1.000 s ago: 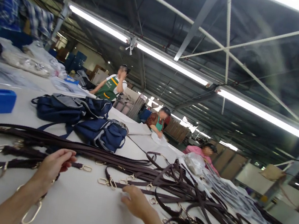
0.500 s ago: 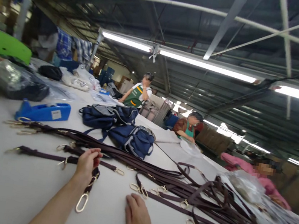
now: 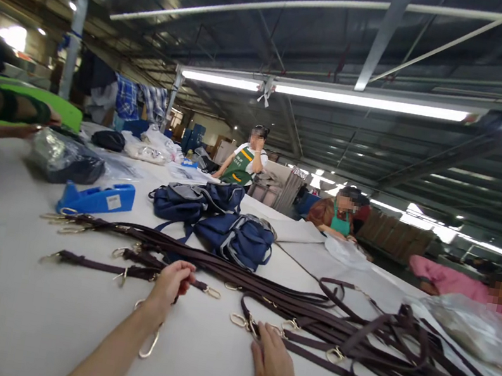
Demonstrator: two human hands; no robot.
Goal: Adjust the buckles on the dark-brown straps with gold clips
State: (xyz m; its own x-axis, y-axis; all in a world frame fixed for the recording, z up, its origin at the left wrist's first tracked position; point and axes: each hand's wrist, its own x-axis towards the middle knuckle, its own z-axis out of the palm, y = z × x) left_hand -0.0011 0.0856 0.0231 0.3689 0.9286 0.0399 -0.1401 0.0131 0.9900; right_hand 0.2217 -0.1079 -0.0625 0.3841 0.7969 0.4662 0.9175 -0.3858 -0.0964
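Observation:
My left hand [image 3: 173, 287] has its fingers curled on a short dark brown strap, partly hidden behind the hand and wrist. A gold oval ring [image 3: 149, 345] of it shows below my wrist. Left of that hand lies another short brown strap [image 3: 96, 265] with gold clasps. My right hand [image 3: 276, 369] rests flat, fingers stretched, its fingertips touching the gold-ringed end of a looped brown strap [image 3: 246, 306]. From there a tangled pile of long brown straps [image 3: 377, 357] with gold rings spreads to the right.
Navy bags [image 3: 233, 236] lie behind the straps. A blue tape dispenser [image 3: 98, 198] and a plastic-wrapped dark bundle [image 3: 66, 157] are at the left. Several co-workers stand around the white table [image 3: 41, 320]; a person's arm [image 3: 14, 105] reaches in at far left.
My right hand has moved forward and right, onto the looped strap's ringed end. My left hand keeps its place over the short strap. The view has turned left, showing more of the left-hand person.

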